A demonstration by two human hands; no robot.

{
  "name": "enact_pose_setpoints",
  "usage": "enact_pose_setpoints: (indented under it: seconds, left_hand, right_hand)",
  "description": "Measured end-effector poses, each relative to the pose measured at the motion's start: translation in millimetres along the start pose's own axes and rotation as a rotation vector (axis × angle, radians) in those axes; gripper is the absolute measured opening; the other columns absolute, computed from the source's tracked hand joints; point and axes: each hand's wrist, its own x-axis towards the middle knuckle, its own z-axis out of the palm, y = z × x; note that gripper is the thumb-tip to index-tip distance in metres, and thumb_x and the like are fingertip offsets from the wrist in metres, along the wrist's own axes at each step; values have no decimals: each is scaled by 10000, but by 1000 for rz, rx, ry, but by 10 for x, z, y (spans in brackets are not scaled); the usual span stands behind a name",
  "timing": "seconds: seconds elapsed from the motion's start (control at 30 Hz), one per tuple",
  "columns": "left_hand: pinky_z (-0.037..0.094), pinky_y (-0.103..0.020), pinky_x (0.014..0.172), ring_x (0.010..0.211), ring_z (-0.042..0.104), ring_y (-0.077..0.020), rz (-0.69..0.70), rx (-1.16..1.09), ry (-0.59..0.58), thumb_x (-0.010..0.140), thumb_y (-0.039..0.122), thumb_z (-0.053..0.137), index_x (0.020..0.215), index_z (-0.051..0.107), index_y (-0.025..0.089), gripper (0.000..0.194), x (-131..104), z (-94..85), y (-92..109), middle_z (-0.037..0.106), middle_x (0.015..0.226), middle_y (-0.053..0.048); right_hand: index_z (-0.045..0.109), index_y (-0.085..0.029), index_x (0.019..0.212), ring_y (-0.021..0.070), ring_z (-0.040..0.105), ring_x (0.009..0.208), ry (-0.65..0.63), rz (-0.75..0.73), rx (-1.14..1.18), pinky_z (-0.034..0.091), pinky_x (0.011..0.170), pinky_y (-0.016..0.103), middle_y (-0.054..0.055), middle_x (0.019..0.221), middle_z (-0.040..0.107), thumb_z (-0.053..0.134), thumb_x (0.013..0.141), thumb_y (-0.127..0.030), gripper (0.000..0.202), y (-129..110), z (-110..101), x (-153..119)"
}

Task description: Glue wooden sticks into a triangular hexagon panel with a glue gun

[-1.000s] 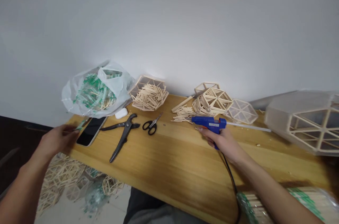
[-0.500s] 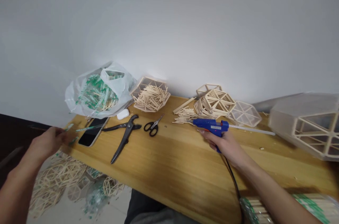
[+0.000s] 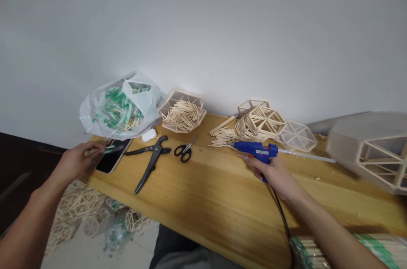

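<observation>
My left hand (image 3: 83, 156) is closed on a small green and clear plastic wrapper (image 3: 110, 149) at the left end of the table, over the edge of a dark phone (image 3: 112, 158). On the right, my right hand (image 3: 265, 171) grips a blue glue gun (image 3: 254, 150) by its handle. The gun's nozzle points left, close to a pile of short wooden sticks (image 3: 224, 135). A clear glue stick (image 3: 307, 155) juts from its back. Behind the phone, a white plastic bag (image 3: 149, 101) holds many green-marked wrappers.
On the wooden table (image 3: 197, 197) lie black pliers (image 3: 152, 163), scissors (image 3: 185, 150) and a white case (image 3: 149, 134). Stick-filled hexagonal tray (image 3: 182, 116), stacked frames (image 3: 260, 120) and a large lattice piece (image 3: 365, 146) stand behind. More lattices (image 3: 79, 205) lie below left.
My left hand has moved right and slightly up, over the phone's edge, with the wrapper in its fingers. My right hand still holds the glue gun in nearly the same place.
</observation>
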Motion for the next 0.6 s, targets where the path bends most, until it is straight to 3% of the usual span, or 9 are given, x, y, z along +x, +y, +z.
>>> enact_pose_setpoints:
  seconds: [0.07, 0.13, 0.3, 0.47, 0.6]
  left_hand:
    - [446, -205, 625, 686, 687, -194, -48, 55, -63, 659, 460, 730, 749, 756, 309, 177, -15, -36, 8, 770, 713, 88]
    - [453, -213, 633, 710, 691, -204, -68, 74, -49, 676, 474, 732, 777, 761, 310, 194, -38, -59, 26, 772, 721, 83]
    - [508, -249, 704, 904, 737, -266, 77, 5, -102, 617, 532, 804, 833, 814, 325, 300, -68, -3, 68, 835, 959, 45]
    - [486, -236, 730, 822, 720, -239, 84, -4, -100, 646, 533, 751, 717, 746, 298, 246, -11, 55, 112, 803, 835, 39]
    - [468, -235, 718, 808, 698, -234, 71, 73, -84, 734, 472, 676, 778, 716, 270, 211, 48, -80, 114, 784, 834, 21]
  right_hand:
    - [547, -232, 749, 119, 357, 480, 2, 2, 1, 249, 476, 296, -59, 522, 438, 837, 703, -579, 454, -4, 0, 0]
    - [553, -230, 755, 119, 359, 481, 1, 6, -2, 248, 479, 295, -60, 523, 436, 831, 705, -582, 452, -5, -2, 0]
    - [565, -223, 787, 120, 363, 482, -1, 12, -16, 245, 477, 293, -64, 524, 432, 818, 713, -562, 429, 6, -2, 5]
    - [553, -229, 777, 120, 359, 480, -1, 13, -12, 245, 476, 295, -64, 521, 430, 815, 720, -559, 425, -2, -2, -3]
    - [560, -223, 757, 118, 358, 488, -16, -8, -29, 249, 481, 293, -55, 521, 432, 808, 727, -570, 428, -24, -1, -9]
